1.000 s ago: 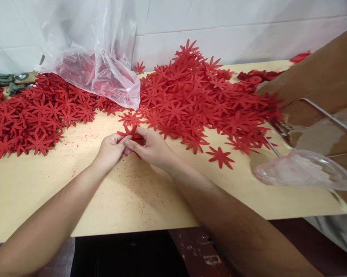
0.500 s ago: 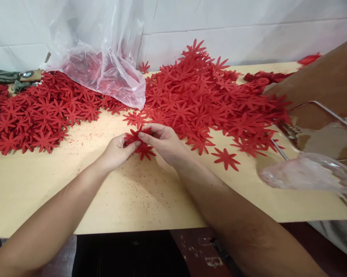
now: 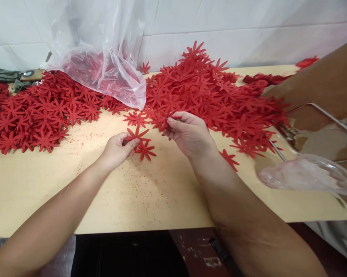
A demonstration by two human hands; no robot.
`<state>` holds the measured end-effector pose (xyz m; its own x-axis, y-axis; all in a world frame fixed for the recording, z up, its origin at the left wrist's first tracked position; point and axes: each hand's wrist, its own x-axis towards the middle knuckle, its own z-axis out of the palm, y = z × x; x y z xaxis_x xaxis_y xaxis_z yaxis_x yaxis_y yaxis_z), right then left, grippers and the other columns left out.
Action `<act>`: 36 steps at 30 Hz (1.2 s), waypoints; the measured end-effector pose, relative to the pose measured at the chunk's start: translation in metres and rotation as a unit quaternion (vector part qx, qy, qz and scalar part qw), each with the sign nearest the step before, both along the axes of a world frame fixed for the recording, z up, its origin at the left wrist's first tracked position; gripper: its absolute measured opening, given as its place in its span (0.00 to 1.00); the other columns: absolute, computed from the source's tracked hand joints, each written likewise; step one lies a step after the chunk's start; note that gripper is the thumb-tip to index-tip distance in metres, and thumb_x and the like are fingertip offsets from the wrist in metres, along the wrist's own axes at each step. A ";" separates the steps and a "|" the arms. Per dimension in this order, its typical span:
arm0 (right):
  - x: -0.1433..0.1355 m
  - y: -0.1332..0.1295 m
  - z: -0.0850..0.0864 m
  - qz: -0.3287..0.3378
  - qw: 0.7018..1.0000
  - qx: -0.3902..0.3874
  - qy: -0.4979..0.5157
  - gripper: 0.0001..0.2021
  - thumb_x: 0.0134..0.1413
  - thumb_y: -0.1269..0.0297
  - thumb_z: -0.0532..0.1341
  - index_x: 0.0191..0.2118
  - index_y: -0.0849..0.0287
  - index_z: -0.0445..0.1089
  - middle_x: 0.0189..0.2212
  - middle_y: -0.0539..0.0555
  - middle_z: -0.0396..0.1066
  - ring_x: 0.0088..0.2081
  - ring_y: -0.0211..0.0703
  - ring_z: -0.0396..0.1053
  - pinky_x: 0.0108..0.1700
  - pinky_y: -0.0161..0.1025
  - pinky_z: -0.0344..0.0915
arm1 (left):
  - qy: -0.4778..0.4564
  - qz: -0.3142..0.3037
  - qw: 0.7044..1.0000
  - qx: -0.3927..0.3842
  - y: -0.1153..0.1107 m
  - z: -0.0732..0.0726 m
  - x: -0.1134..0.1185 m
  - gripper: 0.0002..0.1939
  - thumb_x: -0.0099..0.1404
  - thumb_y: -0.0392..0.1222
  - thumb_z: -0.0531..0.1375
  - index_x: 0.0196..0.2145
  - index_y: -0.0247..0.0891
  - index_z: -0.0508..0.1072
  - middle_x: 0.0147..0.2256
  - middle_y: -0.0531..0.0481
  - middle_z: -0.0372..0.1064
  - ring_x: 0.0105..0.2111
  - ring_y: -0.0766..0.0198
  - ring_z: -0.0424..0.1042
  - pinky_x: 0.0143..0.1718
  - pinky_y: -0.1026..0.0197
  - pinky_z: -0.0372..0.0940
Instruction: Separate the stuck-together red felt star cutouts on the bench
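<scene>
My left hand [image 3: 119,150] pinches a red flower-shaped piece [image 3: 138,134] between thumb and fingers. Another red piece [image 3: 145,151] lies just below it on the table. To the right, my right hand [image 3: 189,132] has its thumb and fingers closed on a red piece [image 3: 163,122] at the front edge of the large red pile [image 3: 190,92]. Some of that hand's fingers are hidden behind the piece. A loose piece [image 3: 137,118] lies between the hands, farther back.
A second, darker red pile [image 3: 40,111] covers the left of the table [image 3: 104,200]. A clear plastic bag [image 3: 104,73] rests behind it. At the right are a cardboard box [image 3: 320,88], a metal rod and a clear plastic container [image 3: 309,173]. One piece [image 3: 228,159] lies near my right forearm.
My right hand has moved right and slightly up, away from my left hand, and now has a red piece in its fingers by the pile. My left hand has stayed almost in place.
</scene>
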<state>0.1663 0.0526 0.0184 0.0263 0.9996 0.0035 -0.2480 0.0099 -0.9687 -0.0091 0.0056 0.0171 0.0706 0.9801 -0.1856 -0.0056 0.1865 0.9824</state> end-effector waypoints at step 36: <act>-0.015 -0.013 0.001 0.147 0.962 0.083 -0.214 0.26 0.46 0.38 0.60 0.20 0.57 0.56 0.17 0.45 0.52 0.21 0.31 0.49 0.23 0.34 0.48 | -0.120 0.126 0.985 0.017 0.008 -0.001 -0.007 0.12 0.63 0.37 0.57 0.23 0.37 0.60 0.16 0.60 0.56 0.15 0.77 0.55 0.17 0.71 0.52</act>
